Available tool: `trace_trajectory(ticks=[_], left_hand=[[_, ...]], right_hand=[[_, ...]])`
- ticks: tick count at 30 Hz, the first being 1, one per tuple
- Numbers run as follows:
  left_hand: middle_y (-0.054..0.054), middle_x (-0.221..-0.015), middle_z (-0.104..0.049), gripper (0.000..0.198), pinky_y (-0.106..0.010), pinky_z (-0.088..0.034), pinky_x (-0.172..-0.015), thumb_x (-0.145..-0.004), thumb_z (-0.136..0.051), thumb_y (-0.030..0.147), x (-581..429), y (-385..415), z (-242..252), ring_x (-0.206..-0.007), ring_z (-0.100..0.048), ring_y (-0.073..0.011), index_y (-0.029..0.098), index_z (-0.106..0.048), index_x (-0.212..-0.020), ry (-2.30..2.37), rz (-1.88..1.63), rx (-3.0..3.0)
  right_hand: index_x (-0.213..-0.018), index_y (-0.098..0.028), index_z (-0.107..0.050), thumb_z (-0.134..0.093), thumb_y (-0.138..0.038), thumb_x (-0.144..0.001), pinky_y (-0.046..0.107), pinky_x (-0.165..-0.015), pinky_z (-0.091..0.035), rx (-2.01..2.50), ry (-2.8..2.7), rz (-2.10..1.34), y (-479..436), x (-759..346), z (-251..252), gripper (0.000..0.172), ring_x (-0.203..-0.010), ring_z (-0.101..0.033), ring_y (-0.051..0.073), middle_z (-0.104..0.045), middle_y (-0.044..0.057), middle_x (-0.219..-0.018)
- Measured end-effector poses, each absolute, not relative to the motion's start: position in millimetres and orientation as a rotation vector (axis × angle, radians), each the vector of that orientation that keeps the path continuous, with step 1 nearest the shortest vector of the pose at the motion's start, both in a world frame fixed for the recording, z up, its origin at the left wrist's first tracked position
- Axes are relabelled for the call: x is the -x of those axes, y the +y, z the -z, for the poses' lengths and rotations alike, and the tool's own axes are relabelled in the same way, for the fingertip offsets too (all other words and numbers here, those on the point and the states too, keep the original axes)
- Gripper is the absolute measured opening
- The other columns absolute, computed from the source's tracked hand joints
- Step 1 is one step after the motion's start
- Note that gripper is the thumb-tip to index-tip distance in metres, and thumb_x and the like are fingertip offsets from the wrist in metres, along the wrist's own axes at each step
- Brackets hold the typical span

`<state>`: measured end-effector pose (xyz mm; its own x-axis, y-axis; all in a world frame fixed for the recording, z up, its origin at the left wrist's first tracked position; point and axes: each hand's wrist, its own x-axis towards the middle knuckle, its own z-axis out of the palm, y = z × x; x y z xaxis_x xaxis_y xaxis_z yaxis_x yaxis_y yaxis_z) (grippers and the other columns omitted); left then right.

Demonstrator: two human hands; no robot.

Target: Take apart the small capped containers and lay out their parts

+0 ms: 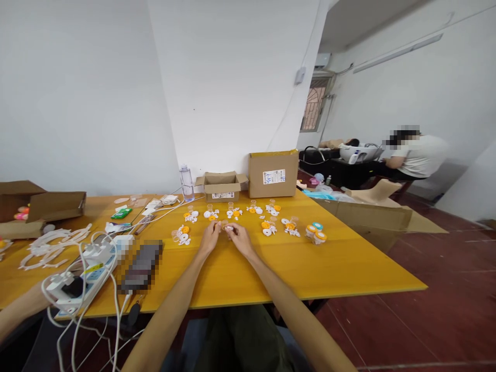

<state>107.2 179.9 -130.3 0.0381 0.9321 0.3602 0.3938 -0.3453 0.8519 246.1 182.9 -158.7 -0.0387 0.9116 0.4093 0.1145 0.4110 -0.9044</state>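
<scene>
Both my hands meet over the middle of the yellow table (271, 268). My left hand (209, 238) and my right hand (239, 236) pinch a small clear and white plastic piece (227, 226) between their fingertips. Around them lie several little groups of orange and white plastic parts (267, 229) with small clear cups (176, 236). To the right stand assembled small jars with orange and teal lids (315, 232).
Two cardboard boxes (273, 173) and a water bottle (186, 183) stand at the table's far edge. At left are a power strip with white cables (83, 274), a phone (141, 266), white rings (50, 243) and a box (39, 206). A person (414, 155) sits far right.
</scene>
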Motion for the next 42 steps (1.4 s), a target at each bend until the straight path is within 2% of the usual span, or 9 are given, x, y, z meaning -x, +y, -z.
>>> trace_trajectory(ticks=[3,9,14,19,22,25,30,35,42], left_hand=[[0.001,-0.072,-0.061,0.016,-0.03,-0.046,-0.074,-0.084,-0.053,0.035,-107,179,132,-0.072,-0.057,-0.0178,0.021,-0.057,-0.079,1.312,-1.271,-1.82],[-0.001,-0.08,-0.066,0.007,-0.032,-0.049,-0.078,-0.083,-0.054,0.025,-105,181,136,-0.076,-0.061,-0.0188,0.021,-0.06,-0.085,1.332,-1.31,-1.79],[-0.003,-0.085,-0.069,0.012,-0.034,-0.05,-0.08,-0.082,-0.053,0.018,-103,186,140,-0.079,-0.064,-0.02,0.021,-0.063,-0.088,1.398,-1.354,-1.746],[-0.005,-0.085,-0.071,0.014,-0.037,-0.05,-0.086,-0.079,-0.055,0.016,-102,188,142,-0.085,-0.065,-0.023,0.022,-0.067,-0.085,1.413,-1.384,-1.814],[-0.006,-0.085,-0.073,0.018,-0.039,-0.05,-0.087,-0.077,-0.055,0.012,-100,188,142,-0.087,-0.066,-0.0249,0.021,-0.068,-0.083,1.42,-1.353,-1.838],[-0.007,-0.09,-0.074,0.022,-0.041,-0.049,-0.09,-0.076,-0.054,0.009,-98,190,143,-0.093,-0.066,-0.0272,0.022,-0.07,-0.084,1.446,-1.361,-1.84],[-0.011,-0.1,-0.072,0.026,-0.045,-0.045,-0.096,-0.076,-0.053,0.009,-96,191,143,-0.102,-0.062,-0.0299,0.021,-0.072,-0.09,1.576,-1.35,-1.916],[-0.008,-0.107,-0.068,0.024,-0.041,-0.043,-0.098,-0.087,-0.051,0.019,-104,178,134,-0.107,-0.058,-0.0253,0.024,-0.071,-0.1,1.432,-1.383,-2.131],[-0.005,-0.093,-0.067,0.016,-0.033,-0.049,-0.085,-0.09,-0.053,0.024,-113,169,132,-0.09,-0.061,-0.0196,0.022,-0.069,-0.087,1.013,-1.258,-2.275]], right_hand=[[-0.081,-0.022,-0.07,-0.06,-0.043,-0.077,0.032,-0.057,-0.056,1.039,-1.444,-0.773,187,-250,163,0.024,-0.065,-0.062,0.019,-0.07,0.005,-0.084],[-0.074,-0.023,-0.064,-0.059,-0.031,-0.072,0.036,-0.073,-0.056,1.125,-1.448,-0.673,192,-254,166,0.009,-0.073,-0.065,0.021,-0.069,0.003,-0.078],[-0.071,-0.023,-0.061,-0.057,-0.028,-0.07,0.035,-0.07,-0.055,1.122,-1.456,-0.693,192,-253,166,0.007,-0.069,-0.065,0.021,-0.07,0.002,-0.073],[-0.079,-0.025,-0.068,-0.056,-0.03,-0.074,0.037,-0.073,-0.055,1.089,-1.5,-0.652,189,-252,163,0.014,-0.074,-0.066,0.023,-0.073,0.003,-0.08],[-0.083,-0.024,-0.068,-0.057,-0.032,-0.074,0.036,-0.071,-0.055,1.13,-1.48,-0.656,186,-251,159,0.016,-0.07,-0.065,0.022,-0.071,0.002,-0.075],[-0.078,-0.023,-0.063,-0.059,-0.031,-0.072,0.034,-0.067,-0.054,1.143,-1.465,-0.686,183,-250,157,0.01,-0.066,-0.064,0.021,-0.068,0.0,-0.069],[-0.069,-0.023,-0.06,-0.058,-0.025,-0.069,0.034,-0.07,-0.054,1.113,-1.485,-0.678,181,-249,154,0.003,-0.07,-0.065,0.02,-0.068,0.002,-0.076],[-0.073,-0.024,-0.059,-0.055,-0.019,-0.067,0.033,-0.07,-0.054,1.093,-1.484,-0.719,181,-248,155,0.009,-0.07,-0.065,0.02,-0.069,0.001,-0.075],[-0.086,-0.024,-0.055,-0.054,-0.013,-0.063,0.031,-0.068,-0.053,1.025,-1.453,-0.774,182,-245,158,0.026,-0.07,-0.065,0.018,-0.068,-0.002,-0.074]])
